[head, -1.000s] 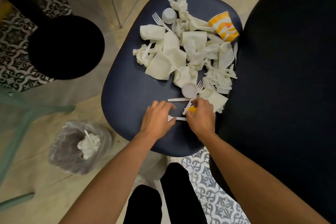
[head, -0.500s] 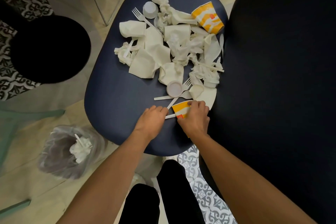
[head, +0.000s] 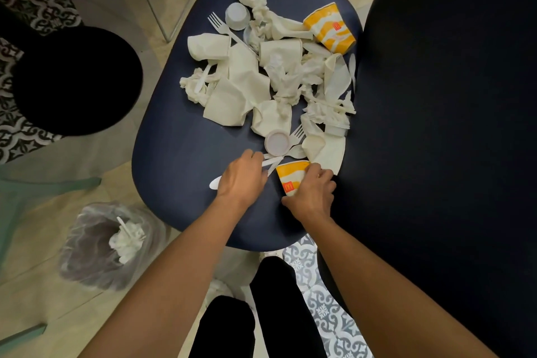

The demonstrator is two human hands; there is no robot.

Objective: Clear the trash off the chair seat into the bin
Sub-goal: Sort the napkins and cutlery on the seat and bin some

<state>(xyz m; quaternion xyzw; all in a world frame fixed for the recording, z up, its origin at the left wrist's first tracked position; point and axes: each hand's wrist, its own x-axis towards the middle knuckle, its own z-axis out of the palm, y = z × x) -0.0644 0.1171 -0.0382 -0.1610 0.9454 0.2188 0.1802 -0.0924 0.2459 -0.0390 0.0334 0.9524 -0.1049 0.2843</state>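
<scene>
Your right hand (head: 312, 192) grips the yellow-and-white paper cup (head: 290, 176) while your left hand (head: 242, 176) curls round a white plastic spoon (head: 215, 183), likely one load for the bag-lined bin (head: 87, 241) lower left.

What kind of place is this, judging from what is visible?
Probably an indoor home or casual eating area: a patterned tiled floor, a dark chair seat strewn with fast-food cups and napkins, and a bag-lined bin.

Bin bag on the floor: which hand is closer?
Left. The left hand, holding a plastic spoon, is up-right of the bin bag; the right hand, gripping the yellow cup, is farther right.
</scene>
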